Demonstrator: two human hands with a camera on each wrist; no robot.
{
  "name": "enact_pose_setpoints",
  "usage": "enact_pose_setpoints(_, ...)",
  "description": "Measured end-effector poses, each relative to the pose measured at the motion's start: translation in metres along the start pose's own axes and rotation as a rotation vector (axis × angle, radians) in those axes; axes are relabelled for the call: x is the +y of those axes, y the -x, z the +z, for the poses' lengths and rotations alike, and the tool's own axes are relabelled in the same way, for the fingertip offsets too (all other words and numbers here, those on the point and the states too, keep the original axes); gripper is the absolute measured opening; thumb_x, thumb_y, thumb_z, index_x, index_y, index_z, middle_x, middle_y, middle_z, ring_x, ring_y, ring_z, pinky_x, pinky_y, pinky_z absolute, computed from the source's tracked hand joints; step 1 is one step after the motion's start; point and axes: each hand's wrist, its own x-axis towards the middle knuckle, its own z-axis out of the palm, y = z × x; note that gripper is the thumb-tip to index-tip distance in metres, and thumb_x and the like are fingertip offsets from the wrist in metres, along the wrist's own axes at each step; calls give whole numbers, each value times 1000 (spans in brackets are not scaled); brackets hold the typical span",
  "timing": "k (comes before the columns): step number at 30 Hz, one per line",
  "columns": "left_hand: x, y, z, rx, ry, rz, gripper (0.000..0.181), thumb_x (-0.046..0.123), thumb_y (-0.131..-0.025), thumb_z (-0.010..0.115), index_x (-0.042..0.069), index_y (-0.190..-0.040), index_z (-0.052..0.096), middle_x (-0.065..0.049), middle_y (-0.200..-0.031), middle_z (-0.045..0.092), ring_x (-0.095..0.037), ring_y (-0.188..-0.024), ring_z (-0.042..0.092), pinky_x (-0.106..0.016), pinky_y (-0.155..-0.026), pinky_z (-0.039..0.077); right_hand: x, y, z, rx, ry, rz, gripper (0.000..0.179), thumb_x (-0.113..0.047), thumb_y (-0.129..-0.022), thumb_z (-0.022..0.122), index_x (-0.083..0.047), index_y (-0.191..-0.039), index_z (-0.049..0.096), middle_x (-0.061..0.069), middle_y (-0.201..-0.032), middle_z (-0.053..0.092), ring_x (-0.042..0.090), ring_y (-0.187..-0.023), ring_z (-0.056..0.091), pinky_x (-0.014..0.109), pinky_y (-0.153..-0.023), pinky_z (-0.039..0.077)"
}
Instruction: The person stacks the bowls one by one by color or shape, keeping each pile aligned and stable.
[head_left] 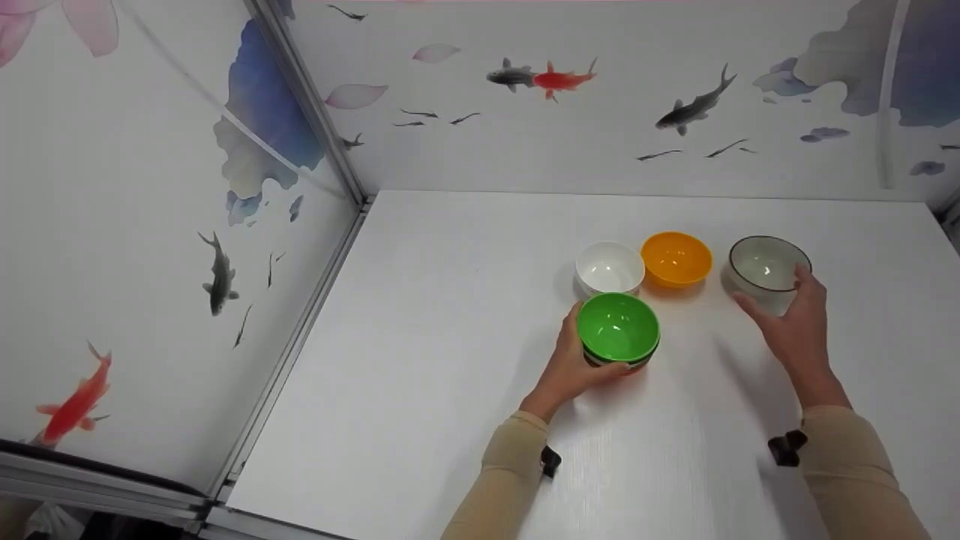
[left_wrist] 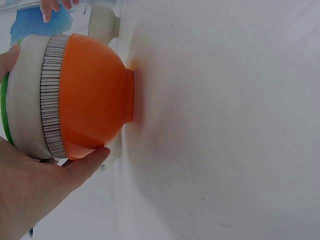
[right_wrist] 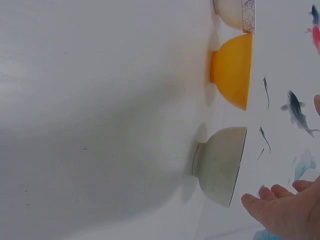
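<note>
My left hand grips a stack of bowls from its left and near sides. A green bowl tops the stack. Under it, the left wrist view shows a white bowl with a black-striped band and an orange bowl lowest, its foot close over the table. My right hand is beside a pale grey bowl with a dark rim, thumb and fingers spread apart. In the right wrist view its fingertips are close by that bowl's rim.
A white bowl stands just behind the stack, with a yellow-orange bowl right beside it. The white table is bordered by a left panel and a back panel, both printed with fish. A metal rail follows the left edge.
</note>
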Motion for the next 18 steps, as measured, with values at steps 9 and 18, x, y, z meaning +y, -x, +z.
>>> enact_pose_setpoints(9,0,-1,0,2,11,-23,112,33,-75,86,24,-159,12,4,-155,33,-12,-140,39,-36,-118,36,3,-3,-1,0,-8,13,102,-45,-92,66,0,-158,3,28,-163,9,46,-146,19,60,-123,17)
enact_pose_setpoints(18,0,0,1,8,1,-51,112,34,-75,86,28,-158,11,4,-156,33,-12,-140,39,-35,-118,36,3,-2,0,-3,-16,22,101,-43,-93,66,-1,-159,2,27,-163,8,46,-147,18,59,-123,16)
